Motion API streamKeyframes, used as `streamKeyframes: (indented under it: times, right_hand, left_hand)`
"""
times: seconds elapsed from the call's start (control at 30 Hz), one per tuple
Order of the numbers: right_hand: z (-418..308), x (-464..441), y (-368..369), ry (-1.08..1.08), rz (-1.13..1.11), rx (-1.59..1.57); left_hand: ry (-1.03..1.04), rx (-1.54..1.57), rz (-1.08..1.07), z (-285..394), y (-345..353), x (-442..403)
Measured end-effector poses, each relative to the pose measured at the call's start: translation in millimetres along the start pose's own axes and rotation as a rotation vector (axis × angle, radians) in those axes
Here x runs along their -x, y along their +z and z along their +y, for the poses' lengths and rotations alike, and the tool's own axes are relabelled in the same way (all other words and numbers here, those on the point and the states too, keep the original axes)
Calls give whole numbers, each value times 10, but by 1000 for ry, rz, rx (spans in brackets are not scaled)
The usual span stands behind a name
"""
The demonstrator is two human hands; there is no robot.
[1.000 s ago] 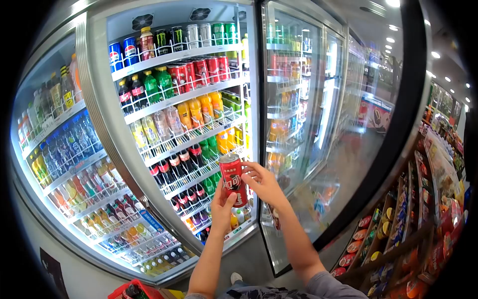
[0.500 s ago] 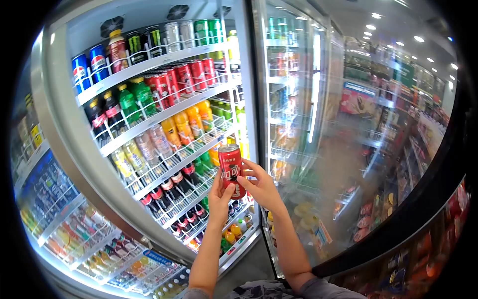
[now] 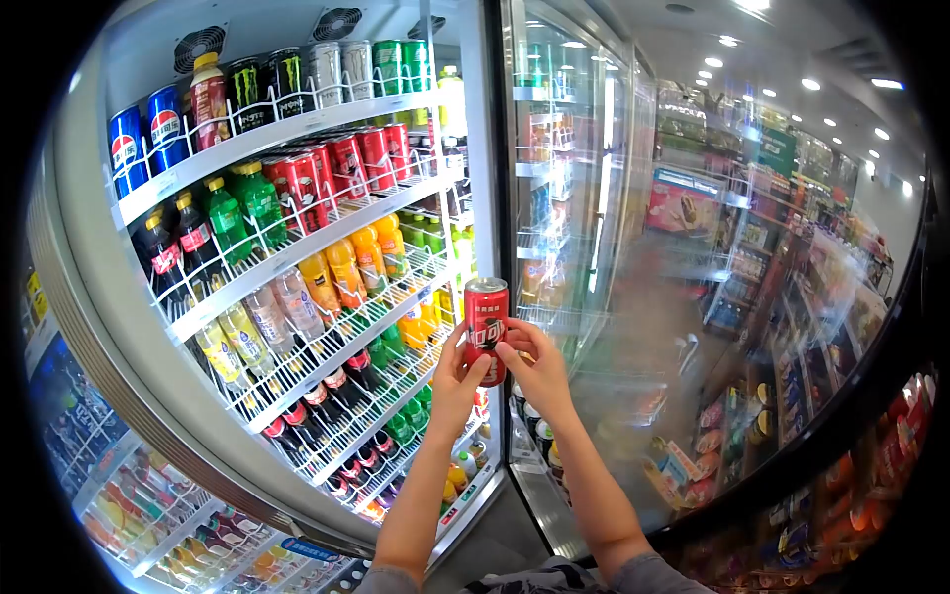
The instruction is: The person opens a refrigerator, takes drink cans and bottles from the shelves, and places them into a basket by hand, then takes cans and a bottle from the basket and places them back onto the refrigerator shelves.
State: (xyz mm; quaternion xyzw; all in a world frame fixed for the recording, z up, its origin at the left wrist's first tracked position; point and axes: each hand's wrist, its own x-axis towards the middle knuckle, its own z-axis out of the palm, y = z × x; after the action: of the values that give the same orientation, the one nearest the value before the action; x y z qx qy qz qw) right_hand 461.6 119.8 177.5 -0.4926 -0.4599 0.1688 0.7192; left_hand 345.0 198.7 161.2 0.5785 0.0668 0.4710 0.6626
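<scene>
The red cola can (image 3: 486,315) was upright, clamped between the left hand (image 3: 458,384) on its left side and the right hand (image 3: 539,372) on its right; the glass door (image 3: 633,327) stood right of the can.

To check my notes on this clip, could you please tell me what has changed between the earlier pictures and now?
In the picture, the can has moved slightly right and up, and the shelves have shifted left. The right hand sits lower on the can. Nothing was let go: the left hand still holds the can, and the door stays open.
</scene>
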Motion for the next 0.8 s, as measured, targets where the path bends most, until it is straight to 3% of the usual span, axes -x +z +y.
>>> streamKeyframes:
  times: [0.17, 0.23, 0.43, 0.7, 0.8]
  right_hand:
    - [69, -277, 219, -119, -2, 88]
    - [110, -456, 336, -93, -33, -55]
    - [-137, -989, 594, -109, -66, 19]
    - [-50, -1926, 959, -294, -96, -32]
    - [-111, -2259, 1069, -344, -106, -1]
  left_hand:
    - [71, -103, -38, 166, -209, -268]
    - [81, -136, -19, 238, -302, -407]
    - [147, -367, 27, 476, -543, -973]
    - [544, -1132, 231, 813, -795, -1784]
    - [564, -1151, 242, 985, -859, -2082]
